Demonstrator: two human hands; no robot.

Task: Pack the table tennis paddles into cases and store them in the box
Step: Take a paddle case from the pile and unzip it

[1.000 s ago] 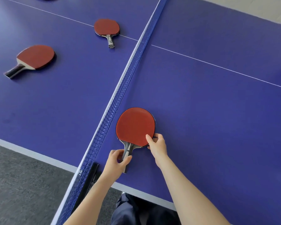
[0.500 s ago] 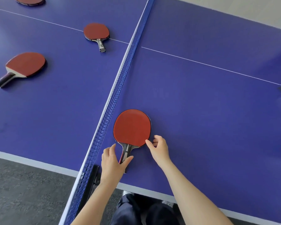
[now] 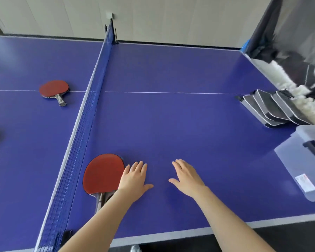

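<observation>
Your left hand [image 3: 135,179]: fingers straight, flat over table [image 3: 171,124], gripping nothing; just beside right edge of nearest paddle [image 3: 103,173] (contact with rubber cannot be told). Your right hand [image 3: 187,177]: likewise flat, fingers loosely spread, empty, apart from left. Nearest paddle lies red face up beside net [image 3: 84,113], handle partly under your left forearm. Across net, second paddle [image 3: 54,88] on centre line. At right table edge, cases [image 3: 269,108] overlapped; clear box [image 3: 305,166] near them, closer to you.
</observation>
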